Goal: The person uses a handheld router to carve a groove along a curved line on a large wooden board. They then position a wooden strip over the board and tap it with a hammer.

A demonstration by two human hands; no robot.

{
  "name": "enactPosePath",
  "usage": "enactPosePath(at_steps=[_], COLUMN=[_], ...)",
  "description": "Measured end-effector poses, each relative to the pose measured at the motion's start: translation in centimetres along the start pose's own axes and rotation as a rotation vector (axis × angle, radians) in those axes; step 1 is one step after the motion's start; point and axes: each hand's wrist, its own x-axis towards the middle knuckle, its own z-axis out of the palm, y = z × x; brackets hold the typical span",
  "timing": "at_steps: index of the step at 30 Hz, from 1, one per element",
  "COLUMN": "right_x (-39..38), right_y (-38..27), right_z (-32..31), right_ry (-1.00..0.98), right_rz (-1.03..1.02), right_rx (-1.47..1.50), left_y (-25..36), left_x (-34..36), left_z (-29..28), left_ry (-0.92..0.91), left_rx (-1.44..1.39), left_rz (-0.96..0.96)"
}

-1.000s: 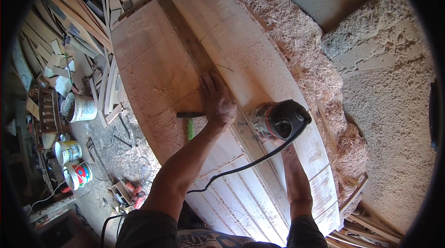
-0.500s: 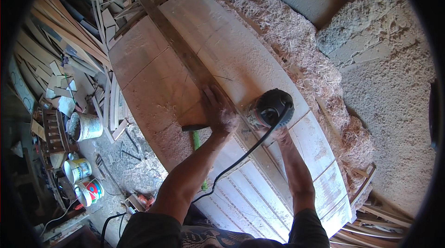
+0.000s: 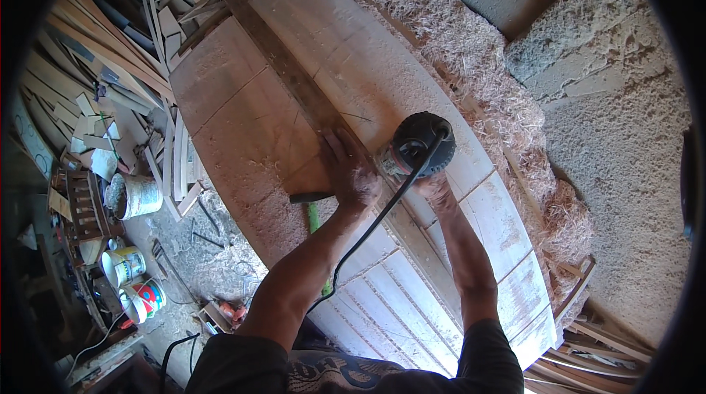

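A long brown wooden board [image 3: 283,70] lies as a straightedge across a big pale panelled worktop [image 3: 220,92]. On its lower middle my left hand [image 3: 355,177] presses down, fingers stretched out over the wood. Against the board's right side stands a corded black power tool, seemingly a router [image 3: 425,144], seen from above. My right hand [image 3: 432,186] grips it from the near side; the fingers are partly hidden behind the tool and its cord [image 3: 368,236]. A hammer [image 3: 314,217] with a dark head and green handle lies left of my left wrist.
Wood shavings [image 3: 507,114] are heaped along the worktop's right edge. Thin lumber strips [image 3: 95,41] and offcuts pile up at the left. Several buckets, one a dusty white bucket [image 3: 141,197], stand on the left floor. Bent strips [image 3: 596,357] lie at lower right.
The router and my right hand have moved a little farther away along the board, slightly to the left. My left hand stays almost in place on the board.
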Motion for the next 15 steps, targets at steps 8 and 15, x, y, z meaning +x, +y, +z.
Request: enactPosePath(at_steps=[8,15], right_x=[2.5,4.4], right_y=[0.6,0.2], right_z=[0.2,1.4], right_ry=[-0.055,0.001], right_rz=[-0.136,-0.236], right_rx=[-0.17,-0.597], left_y=[-0.2,-1.7], left_x=[0.1,-0.6], left_z=[0.1,3.2], left_ry=[-0.033,0.068], left_rx=[-0.077,0.005], left_rz=[-0.033,0.029])
